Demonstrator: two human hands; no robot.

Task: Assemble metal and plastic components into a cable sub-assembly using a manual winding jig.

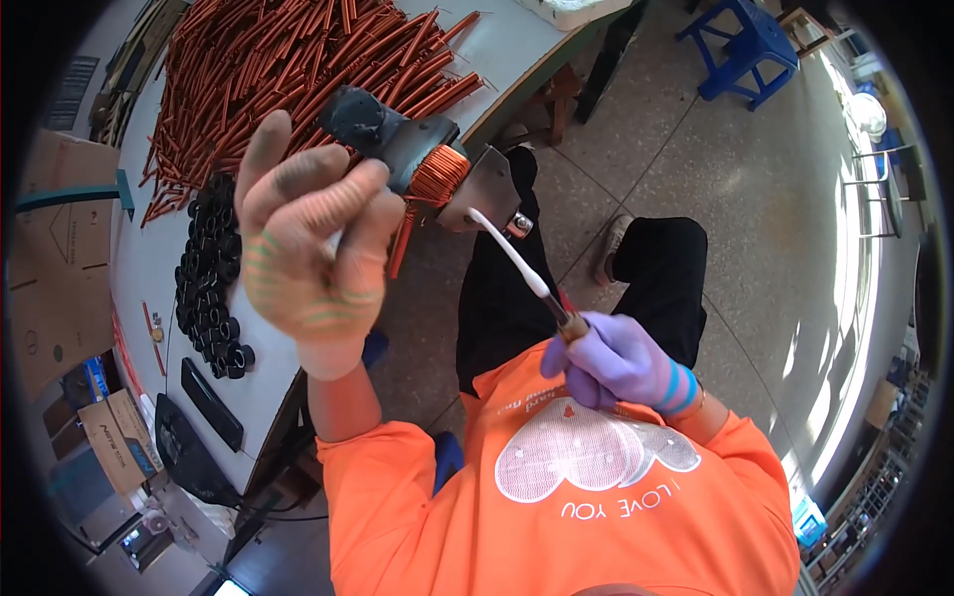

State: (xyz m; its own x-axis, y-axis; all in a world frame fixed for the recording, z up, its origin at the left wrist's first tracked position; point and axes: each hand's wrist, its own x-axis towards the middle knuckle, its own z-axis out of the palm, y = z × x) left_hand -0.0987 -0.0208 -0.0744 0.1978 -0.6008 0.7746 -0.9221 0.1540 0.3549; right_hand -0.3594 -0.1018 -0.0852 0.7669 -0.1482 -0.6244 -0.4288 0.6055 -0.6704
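Note:
My left hand (316,228), in a pale glove with orange and green on it, is raised over the table edge. One finger points up; the others bend toward the thumb, and whatever they pinch is hidden. Beside those fingertips is a dark metal fixture (415,139) with a bundle of copper wire (439,176) wound round it and a plate (484,189) at its near end. In a purple glove, my right hand (616,363) is closed round the wooden handle of a slim tool (519,263) with a white-covered shaft. The tool's tip meets or overlaps the plate.
A big heap of copper-red rods (298,50) covers the far part of the white table (260,308). Several black rings (211,278) lie left of my left hand, with a black oblong piece (211,402) nearer. Cardboard boxes (65,258) stand left; a blue stool (745,50) stands far right.

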